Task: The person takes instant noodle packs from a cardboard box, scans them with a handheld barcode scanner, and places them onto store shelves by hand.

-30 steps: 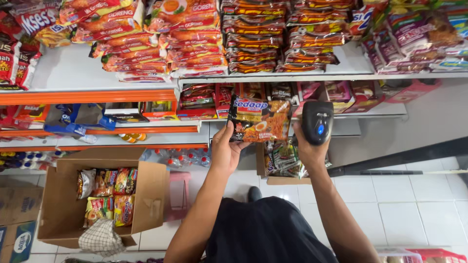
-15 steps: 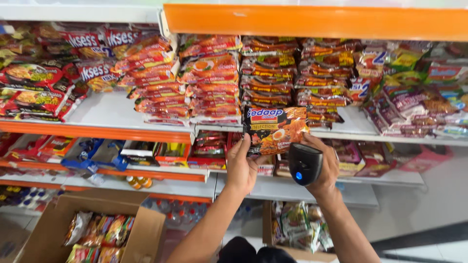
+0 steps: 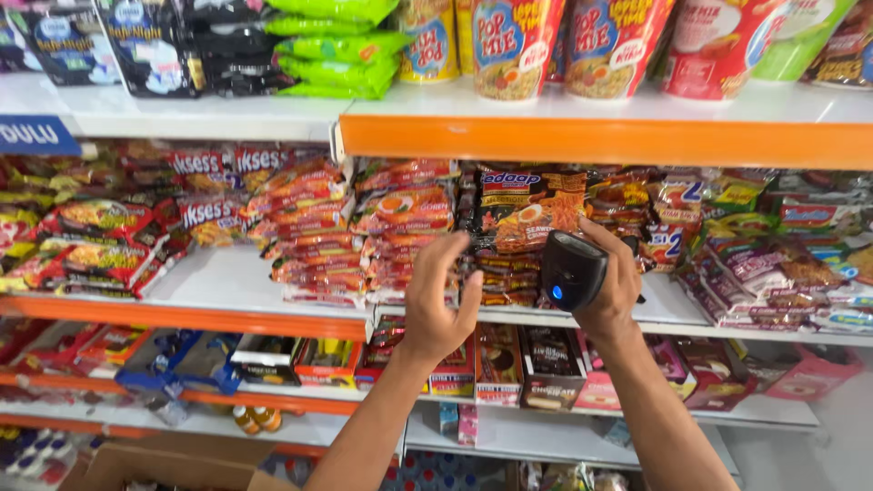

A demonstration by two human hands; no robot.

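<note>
While right hand [image 3: 611, 289] grips black scanner [image 3: 571, 269], left hand [image 3: 440, 298] open, white shelf [image 3: 227, 284], shop aisle.

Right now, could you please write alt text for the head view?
A right hand holds a black handheld scanner beside a dark noodle packet on a stocked shop shelf. The left hand is raised, fingers spread just left of the packet.
</note>
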